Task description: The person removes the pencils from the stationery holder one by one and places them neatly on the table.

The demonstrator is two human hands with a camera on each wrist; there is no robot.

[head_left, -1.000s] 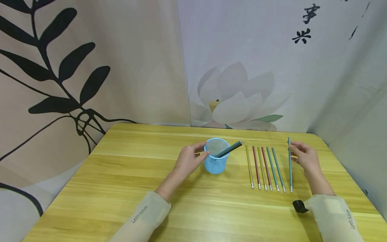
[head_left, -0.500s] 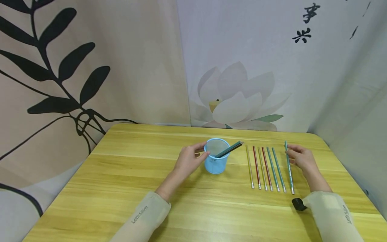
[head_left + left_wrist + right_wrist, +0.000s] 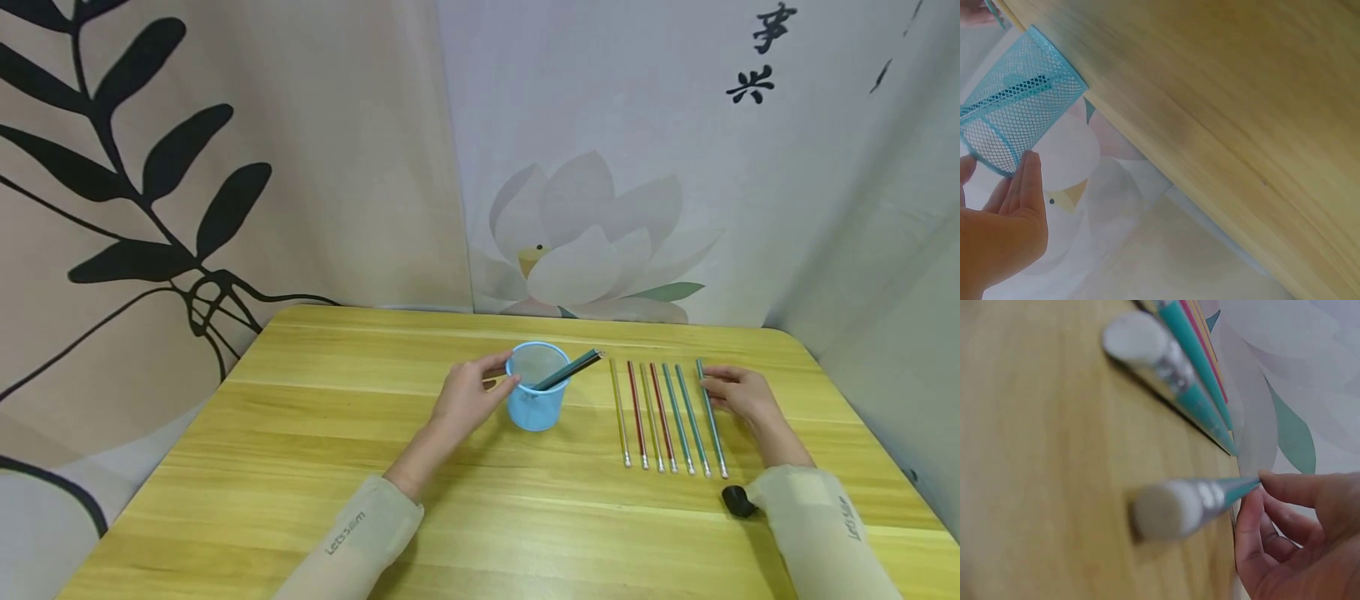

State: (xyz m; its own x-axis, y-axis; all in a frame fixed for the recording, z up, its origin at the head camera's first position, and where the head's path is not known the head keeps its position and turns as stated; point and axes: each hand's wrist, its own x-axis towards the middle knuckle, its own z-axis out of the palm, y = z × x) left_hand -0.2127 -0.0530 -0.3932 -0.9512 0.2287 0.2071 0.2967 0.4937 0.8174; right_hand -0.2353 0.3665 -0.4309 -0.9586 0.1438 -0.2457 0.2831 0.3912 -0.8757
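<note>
A light-blue mesh pencil cup (image 3: pixel 536 408) stands on the table with a few dark green pencils (image 3: pixel 567 372) leaning out over its right rim. My left hand (image 3: pixel 474 393) holds the cup from the left near its rim, thumb in front and fingers behind. To the right, my right hand (image 3: pixel 742 395) pinches a teal pencil (image 3: pixel 712 421) near its far end between thumb and fingers. That pencil's white eraser (image 3: pixel 1169 509) looms close in the right wrist view, low over the wood. It lies at the right end of a row of yellow, red and teal pencils (image 3: pixel 660 417).
The wooden table (image 3: pixel 360 392) runs back to a printed cloth backdrop (image 3: pixel 360 150), with another cloth wall (image 3: pixel 885 317) along the right side. A small black object (image 3: pixel 738 502) sits at the right sleeve cuff.
My right hand has moved left and slightly nearer with the teal pencil, bringing it close beside the row, now tilted like the others. My left hand and the cup stay put.
</note>
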